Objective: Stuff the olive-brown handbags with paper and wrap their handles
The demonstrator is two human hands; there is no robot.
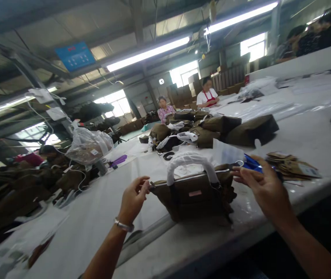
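A dark olive handbag (pixel 196 197) stands upright on the white table in front of me. Its handle (pixel 187 158) is wrapped in white padding, and a small pinkish label sits on its front. My left hand (pixel 133 199), with a bracelet at the wrist, pinches the bag's top left corner at the zip end. At the opposite top corner, the fingertips of my right hand (pixel 266 190) close on the bag's edge. Dark tassel-like trim (pixel 228 199) hangs down the bag's right side. A blue object (pixel 252 163) lies behind my right hand, partly hidden by it.
More olive bags (pixel 212 130) are heaped farther along the table (pixel 307 135). Brown tags (pixel 292 164) lie in a pile at right. A plastic-wrapped bundle (pixel 90 145) is by a metal post at left. Two people are across the table; others are at far right.
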